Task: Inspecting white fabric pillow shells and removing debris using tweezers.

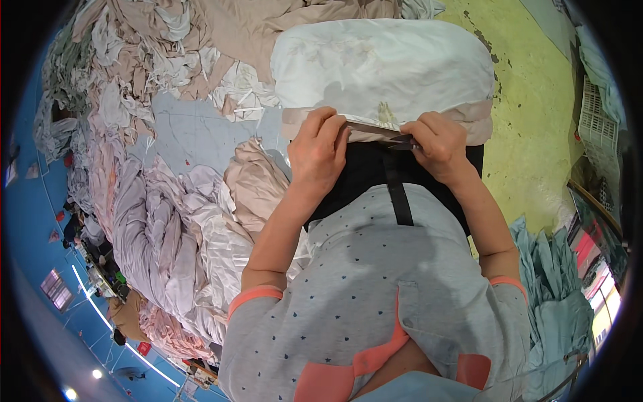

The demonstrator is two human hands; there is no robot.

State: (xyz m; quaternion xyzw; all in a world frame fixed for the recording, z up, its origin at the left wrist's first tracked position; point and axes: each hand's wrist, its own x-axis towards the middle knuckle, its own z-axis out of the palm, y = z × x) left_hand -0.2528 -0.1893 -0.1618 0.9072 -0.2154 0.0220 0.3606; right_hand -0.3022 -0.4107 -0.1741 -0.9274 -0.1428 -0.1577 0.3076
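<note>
Pale cloth heaps (pixel 157 221) leftward — half-hidden blades (pixel 402 142) between hands (pixel 317 151) (pixel 439 144) (scissors, perhaps).

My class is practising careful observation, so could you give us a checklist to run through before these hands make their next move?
1. Left hand gripping the beige cloth edge: ok.
2. Right hand holding the dark bladed tool: ok.
3. Blades apart from the left hand: ok.
4. Blades touching the cloth edge or not: cannot tell.
5. White cloth free of marks: not ok, brownish marks show.
</note>
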